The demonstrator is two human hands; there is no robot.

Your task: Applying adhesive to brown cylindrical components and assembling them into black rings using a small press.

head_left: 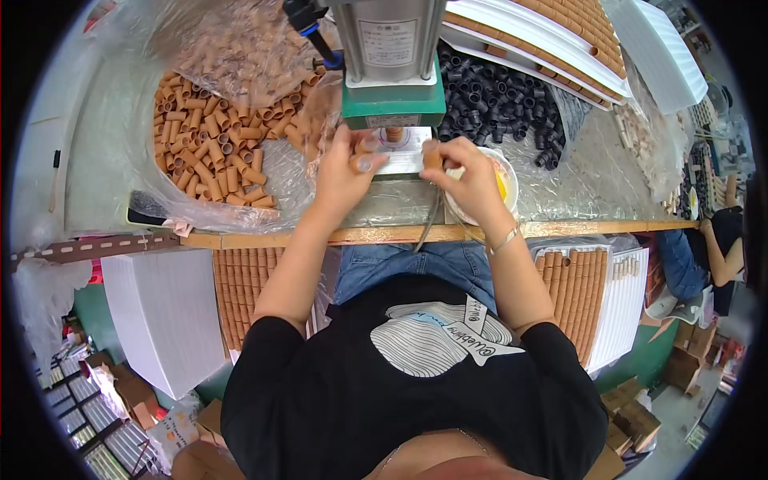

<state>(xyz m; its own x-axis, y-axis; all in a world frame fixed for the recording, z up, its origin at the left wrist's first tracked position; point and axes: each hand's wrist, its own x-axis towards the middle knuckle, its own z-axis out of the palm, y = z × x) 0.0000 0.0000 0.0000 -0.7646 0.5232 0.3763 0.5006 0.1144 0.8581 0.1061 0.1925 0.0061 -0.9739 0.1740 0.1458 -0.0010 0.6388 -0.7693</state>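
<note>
— Which step was in hand?
— Loading the press (392,60), I'd judge: left hand (346,172) pinched a tan tube (362,162), long axis pointing far-right, just left of the die (one tube (394,134) stood upright there).
— And the right hand (468,180)?
— Pinching a brown tube (432,156), upright; seating it next would need alignment.

Workbench (576,228) with a wooden front edge runs across mid frame, its top under clear plastic sheet (608,172). Green floor (96,320) lower left and lower right. White foam stack (164,316) at left below the bench. Cardboard boxes (632,420) lower right, more lower left. White trays (656,48) stacked upper right. Another person (712,256) sits at far right edge. Light even, daylight-like, no window in view.
</note>
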